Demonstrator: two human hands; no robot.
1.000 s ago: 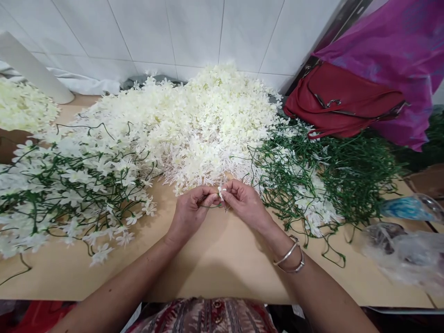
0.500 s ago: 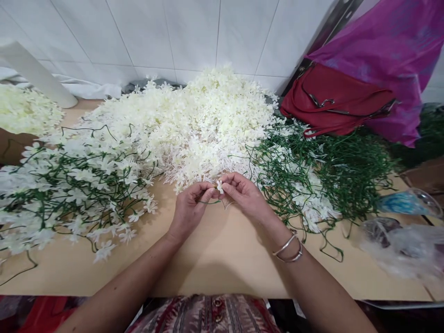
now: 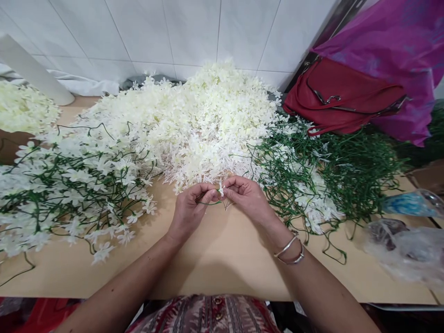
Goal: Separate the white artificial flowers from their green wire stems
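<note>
Above the middle of the table (image 3: pixel 222 259), my left hand (image 3: pixel 192 203) pinches a thin green artificial stem (image 3: pixel 211 203). The fingertips of my right hand (image 3: pixel 247 196) are closed on a small white artificial flower (image 3: pixel 221 188), right at the stem's end. The two hands almost touch. Some pale threads hang below the right fingertips. Just beyond the hands lies a big heap of loose white blossoms (image 3: pixel 208 111). Green stems (image 3: pixel 357 166) are piled to the right, with some white pieces among them. Flowers on green stems (image 3: pixel 79 189) form a pile at the left.
A red handbag (image 3: pixel 343 95) and a purple bag (image 3: pixel 391 51) sit at the back right. Clear plastic bags (image 3: pixel 409 247) and a blue-patterned cup (image 3: pixel 405 203) lie at the right. A white roll (image 3: pixel 38 69) stands back left before the tiled wall (image 3: pixel 194 32).
The white flower has turned slightly and sits closer to the stem end at my left fingertips. Both hands stay nearly in place. The view has shifted a little.
</note>
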